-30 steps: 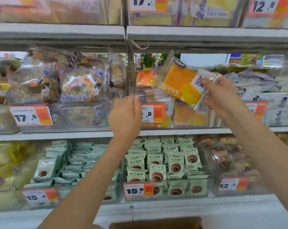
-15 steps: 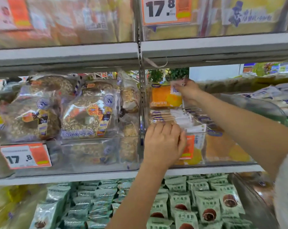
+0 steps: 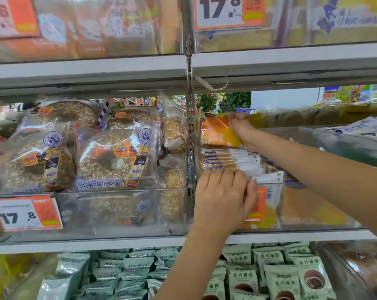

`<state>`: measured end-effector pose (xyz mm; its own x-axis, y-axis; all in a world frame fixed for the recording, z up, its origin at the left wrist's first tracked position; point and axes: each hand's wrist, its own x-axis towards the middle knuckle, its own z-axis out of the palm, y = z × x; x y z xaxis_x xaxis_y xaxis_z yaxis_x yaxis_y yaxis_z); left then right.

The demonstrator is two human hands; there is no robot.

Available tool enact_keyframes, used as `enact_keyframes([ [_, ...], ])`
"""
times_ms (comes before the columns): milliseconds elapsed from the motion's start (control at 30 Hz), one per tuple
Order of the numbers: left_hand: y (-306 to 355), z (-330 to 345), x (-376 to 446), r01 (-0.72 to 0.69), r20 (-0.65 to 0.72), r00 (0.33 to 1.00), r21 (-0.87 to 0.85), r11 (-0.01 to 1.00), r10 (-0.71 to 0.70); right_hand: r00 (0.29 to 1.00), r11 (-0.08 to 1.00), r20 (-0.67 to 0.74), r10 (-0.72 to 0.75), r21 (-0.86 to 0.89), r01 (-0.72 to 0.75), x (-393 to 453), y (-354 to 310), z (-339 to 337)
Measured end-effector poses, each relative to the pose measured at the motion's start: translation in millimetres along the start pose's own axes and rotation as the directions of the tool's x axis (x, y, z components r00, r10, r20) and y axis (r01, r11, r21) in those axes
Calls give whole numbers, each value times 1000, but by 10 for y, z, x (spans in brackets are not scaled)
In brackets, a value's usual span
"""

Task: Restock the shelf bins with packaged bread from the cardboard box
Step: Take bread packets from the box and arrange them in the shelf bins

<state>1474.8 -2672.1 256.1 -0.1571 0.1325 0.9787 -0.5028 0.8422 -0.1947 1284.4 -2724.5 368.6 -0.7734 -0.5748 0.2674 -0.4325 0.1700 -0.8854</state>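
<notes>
The right hand [image 3: 240, 126] reaches deep over the front wall of the clear plastic shelf bin [image 3: 302, 204], its fingertips clamped on the top edge of an orange-and-yellow flat bread packet in clear wrap [image 3: 217, 132]. That packet stands upright at the back of the bin, against the perforated grey metal upright [image 3: 190, 135] on the bin's left. Above it, a narrow gap remains beneath the grey shelf board [image 3: 291, 61] overhead.

The left hand [image 3: 223, 198] curls its fingers over the bin's front rim, knuckles toward the camera, gripping the rim and covering most of the orange price tag [image 3: 259, 204] fixed to the front wall. Just behind those fingers a row of matching bread packets with white and blue ends [image 3: 228, 159] lies stacked edge-on, filling the bin's left front part up to the rim. To the right of the forearm the bin's interior is blurred, and yellow packets show through its wall.

Left of the upright, a neighbouring clear bin holds seeded ring-shaped loaves in clear bags [image 3: 111, 159], piled above its rim, with a 17.8 price card [image 3: 25, 213] on its front. Below the bin's shelf, pale green snack packets [image 3: 269, 273] stand in rows.
</notes>
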Motion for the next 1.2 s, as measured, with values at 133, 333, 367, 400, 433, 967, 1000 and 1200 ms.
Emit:
enact_keyframes([
  [133,-1,9,-11,0,1,1000,2,1000,0,999,998,-18,36,-49,-36,53,-41,134],
  [333,3,1,-8,1,19,1000,21,1000,-1,995,956,-85,43,-285,-66,87,22,218],
  [367,2,2,-9,1,23,1000,21,1000,-1,996,955,-79,40,-290,-61,86,36,210],
  [400,4,0,-12,0,29,1000,20,1000,0,997,958,-69,42,-279,-60,79,29,194],
  [433,4,1,-15,-3,31,1000,19,1000,3,997,966,-66,42,-252,-57,80,18,182],
  [967,42,-518,-325,-48,396,912,-157,986,108,773,789,-161,-614,-85,609,-2810,605,-891],
  [1000,105,-641,-540,-50,391,911,-206,977,129,761,768,-112,-639,-133,626,-3049,834,-888],
  [1200,694,-1296,-2097,122,624,770,-349,929,133,916,837,236,-324,-380,394,-4147,2243,-511],
])
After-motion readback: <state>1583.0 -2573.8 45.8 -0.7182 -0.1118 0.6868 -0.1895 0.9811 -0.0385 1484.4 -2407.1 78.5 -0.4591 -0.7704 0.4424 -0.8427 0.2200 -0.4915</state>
